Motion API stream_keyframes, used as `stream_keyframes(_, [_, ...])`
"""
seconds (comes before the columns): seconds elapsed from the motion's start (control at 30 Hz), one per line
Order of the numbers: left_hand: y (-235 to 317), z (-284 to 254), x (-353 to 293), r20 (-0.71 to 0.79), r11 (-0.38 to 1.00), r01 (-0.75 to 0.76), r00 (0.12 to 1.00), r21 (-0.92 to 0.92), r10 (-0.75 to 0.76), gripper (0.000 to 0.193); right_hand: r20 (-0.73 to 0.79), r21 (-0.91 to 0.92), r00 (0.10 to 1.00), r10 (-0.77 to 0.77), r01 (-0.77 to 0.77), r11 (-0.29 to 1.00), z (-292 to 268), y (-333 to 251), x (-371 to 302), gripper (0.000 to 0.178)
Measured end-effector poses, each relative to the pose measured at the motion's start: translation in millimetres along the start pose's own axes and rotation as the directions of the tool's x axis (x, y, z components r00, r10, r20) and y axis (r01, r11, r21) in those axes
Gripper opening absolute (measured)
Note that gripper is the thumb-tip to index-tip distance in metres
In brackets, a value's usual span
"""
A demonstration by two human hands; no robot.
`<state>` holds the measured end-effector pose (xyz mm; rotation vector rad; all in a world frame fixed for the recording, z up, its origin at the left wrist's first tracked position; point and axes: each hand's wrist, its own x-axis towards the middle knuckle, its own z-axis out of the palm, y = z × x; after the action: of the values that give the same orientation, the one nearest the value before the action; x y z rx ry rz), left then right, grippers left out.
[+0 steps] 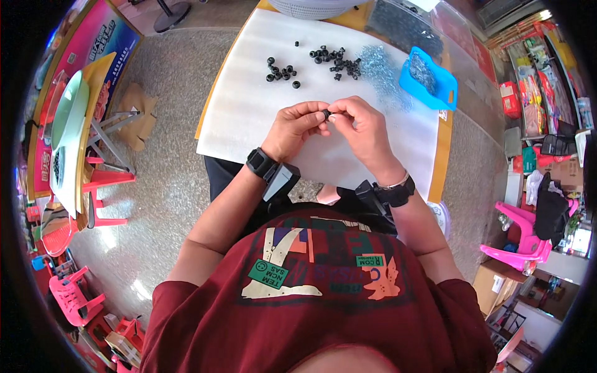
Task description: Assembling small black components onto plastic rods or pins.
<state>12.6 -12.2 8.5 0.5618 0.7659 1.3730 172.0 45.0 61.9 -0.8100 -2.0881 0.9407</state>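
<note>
Above the white-covered table (239,118), my left hand (293,129) pinches a small black round part (326,114) between thumb and fingers. My right hand (365,129) meets it from the right, thumb and forefinger pressed together at the part's edge; whatever lies between them is too small to make out. Farther back sits a loose group of black round parts (283,73), with a larger cluster of small black parts (339,62) to its right. Beside that cluster spreads a heap of tiny shiny silvery-blue pieces (380,69). More of them fill part of a blue plastic basket (443,87).
A grey-white basket (311,9) and a clear bin of dark pieces (404,28) stand at the far edge. To the left are a side table with a pale green basin (67,112) and red stools (106,180). Pink chairs (522,236) and stocked shelves (535,87) line the right.
</note>
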Motion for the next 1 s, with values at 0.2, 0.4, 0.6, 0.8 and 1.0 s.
stream_keyframes(0.2, [0.5,-2.7,1.0,0.050,0.999,0.025,0.998,0.021,-0.026,0.023,0.046,-0.105,0.991,-0.127,0.131,0.986,-1.8,-0.4,-1.9,0.011])
stream_keyframes(0.4, [0.7,0.2,0.0,0.051,0.995,0.032,0.998,0.092,-0.036,0.023,0.086,-0.152,0.979,-0.184,0.196,0.969,-5.9,5.4,-4.1,0.012])
stream_keyframes(0.6, [-0.1,3.4,0.0,0.034,0.971,0.036,0.998,0.235,-0.045,0.023,0.112,0.044,0.990,0.089,-0.094,0.995,-9.3,-1.3,-7.3,0.008])
stream_keyframes(0.8, [-2.0,2.8,1.0,0.039,0.949,0.011,0.999,0.314,-0.024,0.023,0.059,-0.076,0.996,-0.065,0.069,0.995,-6.1,2.2,-8.5,0.009])
stream_keyframes(1.0, [4.6,1.9,-0.9,0.069,0.985,0.063,0.995,0.163,-0.075,0.024,0.088,0.246,0.976,0.199,-0.215,0.945,-6.7,10.0,-10.6,0.010])
